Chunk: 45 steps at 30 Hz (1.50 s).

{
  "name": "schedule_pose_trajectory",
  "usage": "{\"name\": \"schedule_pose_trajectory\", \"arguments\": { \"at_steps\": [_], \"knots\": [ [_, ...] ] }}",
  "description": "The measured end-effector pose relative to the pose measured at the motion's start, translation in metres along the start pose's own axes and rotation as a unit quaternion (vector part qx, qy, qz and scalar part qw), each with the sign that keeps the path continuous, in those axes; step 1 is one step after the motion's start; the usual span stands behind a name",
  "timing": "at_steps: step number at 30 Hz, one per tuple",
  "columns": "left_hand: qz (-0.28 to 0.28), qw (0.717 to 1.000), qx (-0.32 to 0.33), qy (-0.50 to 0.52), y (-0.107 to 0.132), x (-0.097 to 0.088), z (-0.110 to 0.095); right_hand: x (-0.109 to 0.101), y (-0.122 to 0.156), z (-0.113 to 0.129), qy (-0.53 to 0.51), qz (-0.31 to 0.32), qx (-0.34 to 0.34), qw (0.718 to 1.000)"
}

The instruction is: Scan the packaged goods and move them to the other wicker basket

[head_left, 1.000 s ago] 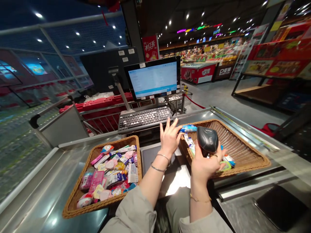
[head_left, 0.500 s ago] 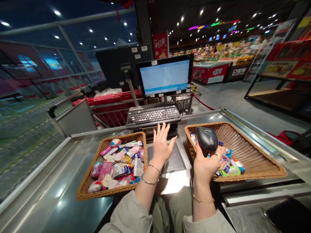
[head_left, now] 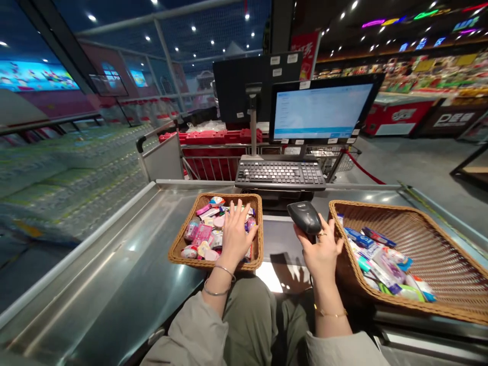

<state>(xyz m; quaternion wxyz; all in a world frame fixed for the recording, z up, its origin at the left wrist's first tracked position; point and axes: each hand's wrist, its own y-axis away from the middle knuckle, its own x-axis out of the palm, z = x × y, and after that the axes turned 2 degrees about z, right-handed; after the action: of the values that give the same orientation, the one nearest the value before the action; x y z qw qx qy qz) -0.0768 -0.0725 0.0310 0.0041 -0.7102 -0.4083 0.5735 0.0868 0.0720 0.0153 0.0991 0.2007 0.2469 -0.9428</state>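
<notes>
My left hand is over the right part of the left wicker basket, fingers spread and nothing held. It hides some of the small packaged goods in there, among them a pink pack and a round red-and-white item. My right hand is wrapped round a black barcode scanner, held up between the two baskets. Close by on the right is the larger wicker basket, with several boxes and packs gathered at its left end, including a blue box.
Ahead stand a keyboard and a lit monitor. Both baskets rest on a metal counter. Behind it are a cart with red crates and a red rope barrier.
My left hand has moved left, from the gap between the baskets to above the left basket. The scanner has come left, away from over the right basket. The view has turned left.
</notes>
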Motion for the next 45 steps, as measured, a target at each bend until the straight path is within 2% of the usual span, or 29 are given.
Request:
{"name": "schedule_pose_trajectory", "arguments": {
  "at_steps": [4, 8, 18, 22, 28, 37, 45],
  "knots": [
    [0.058, 0.996, -0.016, -0.071, 0.009, -0.006, 0.020, 0.009, 0.004, 0.000, 0.005, 0.044, -0.011, 0.999],
    [0.113, 0.986, -0.026, -0.118, 0.015, -0.009, 0.032, 0.018, 0.008, -0.001, 0.025, 0.086, -0.023, 0.996],
    [0.231, 0.959, -0.021, -0.161, 0.016, -0.010, 0.042, 0.033, 0.020, 0.004, 0.028, 0.151, -0.055, 0.987],
    [0.266, 0.946, 0.006, -0.186, 0.012, -0.004, 0.044, 0.033, 0.021, 0.002, 0.034, 0.155, -0.051, 0.986],
    [0.293, 0.931, 0.049, -0.214, 0.005, 0.009, 0.050, 0.034, 0.021, -0.003, 0.036, 0.163, -0.055, 0.984],
    [0.341, 0.908, 0.067, -0.234, 0.000, 0.014, 0.050, 0.034, 0.021, -0.004, 0.043, 0.206, -0.052, 0.976],
    [0.338, 0.905, 0.107, -0.235, 0.000, 0.019, 0.050, 0.032, 0.022, 0.000, 0.035, 0.203, -0.047, 0.977]
  ]
}}
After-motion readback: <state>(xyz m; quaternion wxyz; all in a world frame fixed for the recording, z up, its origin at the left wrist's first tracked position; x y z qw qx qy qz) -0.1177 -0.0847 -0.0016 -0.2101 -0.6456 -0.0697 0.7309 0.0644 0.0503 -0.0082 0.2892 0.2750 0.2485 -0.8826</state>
